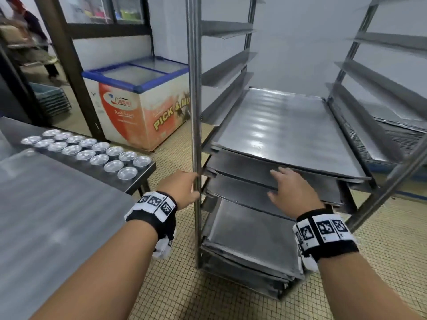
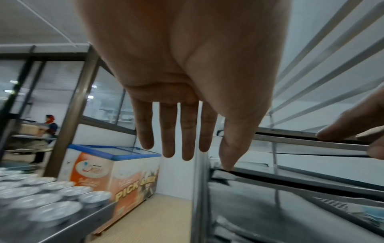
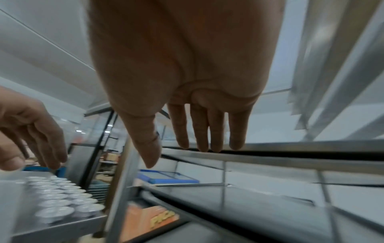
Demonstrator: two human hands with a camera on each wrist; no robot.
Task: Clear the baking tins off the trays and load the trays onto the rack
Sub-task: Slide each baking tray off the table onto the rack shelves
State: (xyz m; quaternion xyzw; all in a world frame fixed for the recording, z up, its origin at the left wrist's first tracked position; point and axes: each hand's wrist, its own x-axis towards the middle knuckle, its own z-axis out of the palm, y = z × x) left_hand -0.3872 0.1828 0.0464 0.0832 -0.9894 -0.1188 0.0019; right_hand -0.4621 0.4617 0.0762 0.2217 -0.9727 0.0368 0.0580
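Note:
A steel rack stands ahead and holds several flat grey trays; the top one sticks out toward me. My right hand has straight fingers and touches the front edge of the second tray. My left hand is at the rack's front left post with its fingers straight, and holds nothing. Several round silver baking tins sit in rows on the steel table at left. A bare grey tray lies on that table near me.
A chest freezer with a blue lid stands behind the table. Stacked blue trays sit on the floor by the doorway, where another person stands. More trays lie stacked right of the rack. The floor is tiled.

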